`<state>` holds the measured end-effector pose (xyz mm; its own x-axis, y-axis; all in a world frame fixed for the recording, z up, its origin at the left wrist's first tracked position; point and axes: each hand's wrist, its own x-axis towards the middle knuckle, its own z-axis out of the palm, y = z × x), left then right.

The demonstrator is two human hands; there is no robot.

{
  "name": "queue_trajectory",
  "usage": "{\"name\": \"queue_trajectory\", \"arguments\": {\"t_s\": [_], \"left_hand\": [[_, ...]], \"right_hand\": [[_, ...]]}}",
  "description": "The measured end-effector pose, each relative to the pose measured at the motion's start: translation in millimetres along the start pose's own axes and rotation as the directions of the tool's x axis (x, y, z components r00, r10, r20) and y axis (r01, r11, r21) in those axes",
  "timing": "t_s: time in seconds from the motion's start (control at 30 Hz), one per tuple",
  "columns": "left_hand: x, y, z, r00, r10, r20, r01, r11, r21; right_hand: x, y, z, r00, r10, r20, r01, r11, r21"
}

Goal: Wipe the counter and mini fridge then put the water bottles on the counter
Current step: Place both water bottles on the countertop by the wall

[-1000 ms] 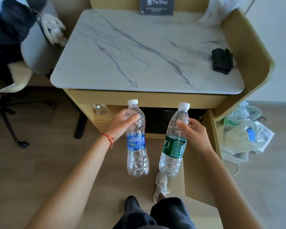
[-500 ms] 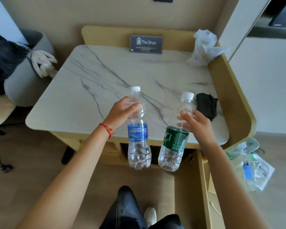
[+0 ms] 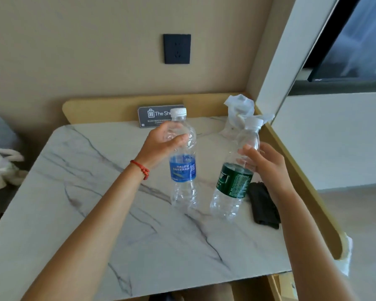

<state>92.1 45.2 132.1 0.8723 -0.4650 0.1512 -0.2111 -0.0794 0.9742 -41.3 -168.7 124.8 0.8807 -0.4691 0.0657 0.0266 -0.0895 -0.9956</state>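
Head view, looking down over a marble counter [image 3: 78, 213] that fills the lower half of the frame. Left hand [image 3: 161, 144] wrapped around the upper shoulder of the blue-label bottle [image 3: 182, 168], thumb in front, fingers behind; bottle upright, long axis near vertical, white cap up at frame centre. Right hand [image 3: 263, 164] clasping the green-label bottle [image 3: 233, 181] just above its label, fingers curled round the clear neck section; this one leaning, cap tipped toward the upper right, base swung toward the lower left. Both bases low over the stone at centre frame, side by side and near each other; contact with the surface hard to confirm, though the blue one looks down or almost down.

Key relation for the coming move: each bottle hangs straight below its own grip, so setting down means lowering along the bottle's axis. Probably needs righting first on the green side, since a tilted base would land on one edge.

Black folded cloth [image 3: 263, 205] lying just beside the green bottle's base, toward the right edge; worth keeping clear of it. Crumpled white tissue [image 3: 239, 109] and a small dark sign [image 3: 154, 116] at the back rim, well apart from the landing spot.
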Motion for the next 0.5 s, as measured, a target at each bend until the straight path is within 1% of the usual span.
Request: {"name": "queue_trajectory", "arguments": {"t_s": [0.13, 0.33, 0.4, 0.5], "left_hand": [[46.2, -3.1, 10.5, 0.998, 0.041, 0.039, -0.040, 0.999, -0.036], [100.5, -14.0, 44.9, 0.996, 0.068, 0.062, -0.069, 0.998, 0.008], [114.0, -19.2, 57.8, 0.995, 0.074, 0.061, -0.075, 0.997, 0.004], [130.1, -28.7, 74.8, 0.994, 0.073, 0.077, -0.076, 0.996, 0.037]], "right_hand": [[31.8, 5.5, -10.3, 0.994, -0.029, -0.102, 0.026, 0.999, -0.036], [77.8, 21.9, -21.3, 0.962, -0.058, -0.265, 0.054, 0.998, -0.023], [91.2, 29.3, -24.0, 0.952, -0.069, -0.299, 0.068, 0.998, -0.013], [106.6, 41.0, -28.1, 0.949, -0.094, -0.302, 0.085, 0.996, -0.041]]}}
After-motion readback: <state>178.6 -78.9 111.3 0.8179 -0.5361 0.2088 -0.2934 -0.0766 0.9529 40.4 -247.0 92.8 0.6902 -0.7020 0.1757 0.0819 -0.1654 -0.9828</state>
